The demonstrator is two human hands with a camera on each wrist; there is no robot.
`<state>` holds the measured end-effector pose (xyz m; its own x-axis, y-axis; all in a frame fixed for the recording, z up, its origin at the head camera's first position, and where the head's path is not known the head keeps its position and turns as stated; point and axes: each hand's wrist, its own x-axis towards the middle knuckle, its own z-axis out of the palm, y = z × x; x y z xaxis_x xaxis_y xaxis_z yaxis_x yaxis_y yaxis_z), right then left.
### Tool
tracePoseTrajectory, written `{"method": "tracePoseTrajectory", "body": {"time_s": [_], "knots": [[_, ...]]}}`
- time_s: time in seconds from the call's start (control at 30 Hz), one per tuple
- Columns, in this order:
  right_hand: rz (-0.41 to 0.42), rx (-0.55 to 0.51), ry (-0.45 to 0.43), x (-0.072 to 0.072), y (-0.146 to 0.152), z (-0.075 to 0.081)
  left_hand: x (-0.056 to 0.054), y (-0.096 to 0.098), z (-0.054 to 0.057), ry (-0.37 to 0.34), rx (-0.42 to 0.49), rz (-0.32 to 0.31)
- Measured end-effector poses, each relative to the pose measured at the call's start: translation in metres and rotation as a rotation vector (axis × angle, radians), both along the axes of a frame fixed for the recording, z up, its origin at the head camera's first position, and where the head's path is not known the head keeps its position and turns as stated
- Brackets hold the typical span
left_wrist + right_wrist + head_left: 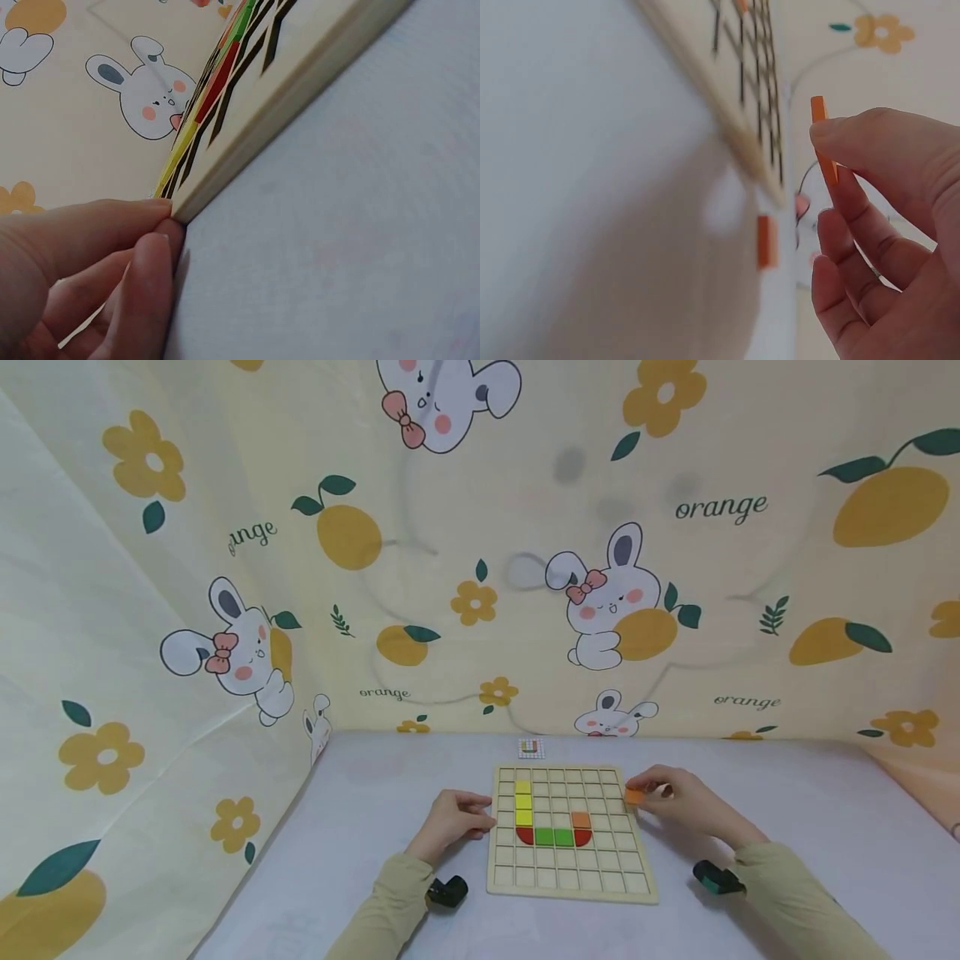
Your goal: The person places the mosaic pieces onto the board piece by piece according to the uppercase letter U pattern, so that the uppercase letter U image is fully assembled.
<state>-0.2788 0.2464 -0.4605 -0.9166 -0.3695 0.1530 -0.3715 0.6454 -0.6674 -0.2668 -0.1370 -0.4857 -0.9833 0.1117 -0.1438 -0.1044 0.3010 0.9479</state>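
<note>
A pale wooden grid board (555, 877) lies on the table between the hands. Yellow, green and red tiles and an orange tile (581, 820) form a U-like shape in its cells. My left hand (452, 818) touches the board's left edge with its fingertips; the left wrist view shows the fingers (97, 232) against the edge. Beyond the board's right edge, my right hand (686, 802) pinches an orange square tile (819, 116) between thumb and fingers, raised off the table. Another orange tile (767, 241) lies on the table beside the board, near that hand.
Behind the board lies a small card (532, 748) printed with a coloured grid pattern. A printed curtain (480, 652) with rabbits and oranges hangs at the back and left. The white tabletop (360, 843) extends around the board.
</note>
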Motion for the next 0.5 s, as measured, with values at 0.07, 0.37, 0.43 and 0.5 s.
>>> {"method": "tracePoseTrajectory", "body": {"time_s": [0.07, 0.37, 0.43, 0.5], "knots": [[0.025, -0.006, 0.028, 0.0, -0.006, 0.002, 0.0, -0.001, -0.001, -0.001, -0.007, 0.001], [0.139, -0.039, 0.035, -0.002, -0.04, 0.007, -0.002, 0.0, -0.004, -0.008, -0.023, -0.001], [0.174, -0.046, 0.034, -0.006, -0.048, 0.006, -0.002, -0.001, -0.004, -0.005, -0.022, 0.004], [0.211, -0.055, 0.032, -0.01, -0.055, 0.005, -0.003, -0.002, -0.004, -0.006, -0.018, 0.008]]}}
